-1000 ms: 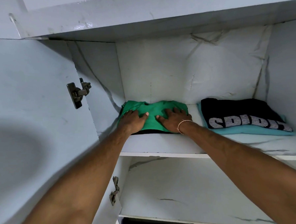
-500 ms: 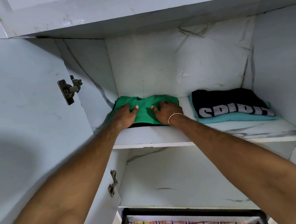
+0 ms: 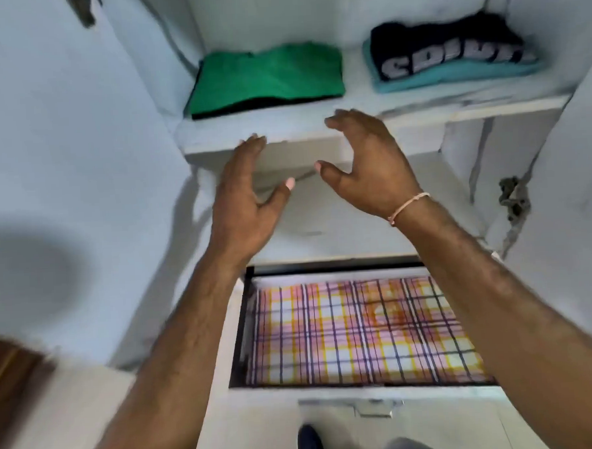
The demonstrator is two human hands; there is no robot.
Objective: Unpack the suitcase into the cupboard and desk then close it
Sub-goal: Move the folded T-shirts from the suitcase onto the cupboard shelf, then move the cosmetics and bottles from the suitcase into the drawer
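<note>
In front of the cupboard shelf, I am holding both hands in the air, clear of its front edge. The left hand and right hand are spreading their fingers apart and gripping nothing. The green folded shirt is lying on the shelf at its left end; the black printed shirt is sitting at the right end on a teal garment. Below the shelf, the open drawer is showing a checked cloth.

Risk: the drawer is projecting into my path and could catch a leg.

Half a second ago both palms were pressing on the green shirt; now they are off it.
</note>
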